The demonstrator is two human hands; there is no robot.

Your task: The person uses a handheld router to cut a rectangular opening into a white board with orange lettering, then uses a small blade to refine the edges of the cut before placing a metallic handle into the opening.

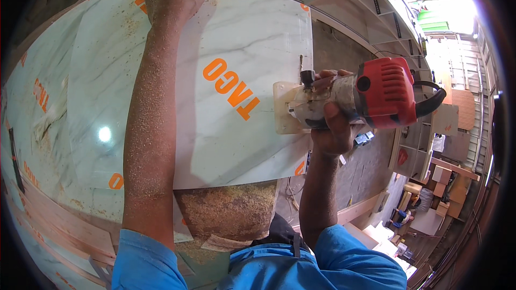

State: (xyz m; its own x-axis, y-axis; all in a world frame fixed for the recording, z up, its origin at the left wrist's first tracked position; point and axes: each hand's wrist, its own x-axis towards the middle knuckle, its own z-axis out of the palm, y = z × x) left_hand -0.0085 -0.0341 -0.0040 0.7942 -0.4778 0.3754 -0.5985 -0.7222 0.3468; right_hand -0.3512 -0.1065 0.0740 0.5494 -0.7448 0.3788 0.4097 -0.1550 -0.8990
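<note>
Red plastic and silvery metal compose the single hand-held power router (pixel 386 92), located at the right edge of a white, grey-veined panel with orange lettering (pixel 242 150). The right hand (pixel 336 131) encircles the metal barrel, its fingers clamped on it; one pale, square base plate (pixel 281 123) overlaps the panel's edge. The left hand (pixel 174 0) lies at the far edge, its fingers bent and close together; whether they grip anything cannot be told. At least one similar marbled sheet (pixel 32 107) shows at left. The left forearm (pixel 150 118), speckled with sawdust, crosses the panel and hides part of it. Nearer the person is a brown, dust-covered surface (pixel 226 209); pale open shelving (pixel 371 11) stands at upper right.
</note>
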